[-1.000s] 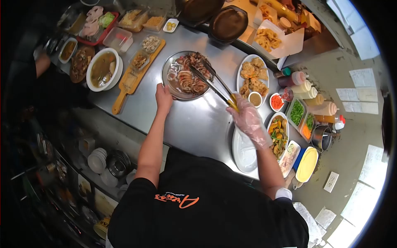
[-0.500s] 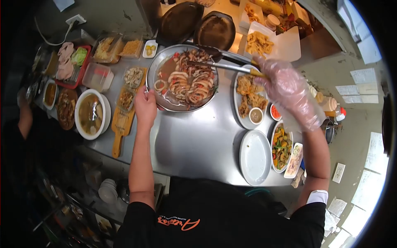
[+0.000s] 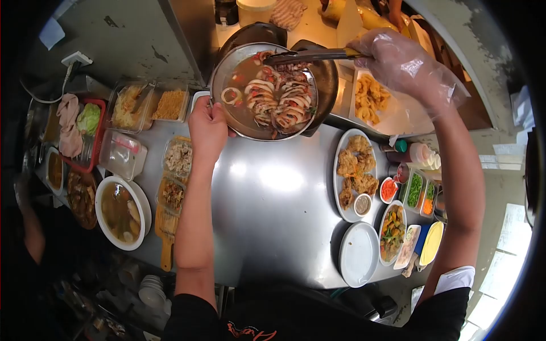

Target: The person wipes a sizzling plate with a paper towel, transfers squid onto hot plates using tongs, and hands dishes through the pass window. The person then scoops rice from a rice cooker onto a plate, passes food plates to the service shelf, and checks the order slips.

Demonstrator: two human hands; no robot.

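My bare left hand [image 3: 208, 125] grips the left rim of a round metal pan [image 3: 255, 136], thumb on top. Sliced stuffed squid [image 3: 290, 105] and a loose squid ring [image 3: 231, 95] lie inside in brown broth with red bits. My right hand [image 3: 392, 59], in a clear plastic glove, holds metal tongs [image 3: 318, 55] with a yellowish handle. The tips of the tongs reach the tentacle pieces at the pan's far side; whether they pinch any cannot be seen. The pan is above a dark sizzling plate [image 3: 328, 85], partly covering it.
On the right are an oval plate of fried chicken [image 3: 355, 165], a white oval plate [image 3: 359, 256], and a vegetable dish [image 3: 392, 232]. A soup bowl [image 3: 146, 219], a wooden board [image 3: 166, 254] and food containers [image 3: 122, 156] stand left. Another person's arm [image 3: 34, 227] is at far left.
The pan has moved away from me, over the dark plates. My right hand has risen with the tongs, whose tips now lie at the pan's far side. The camera view has shifted.
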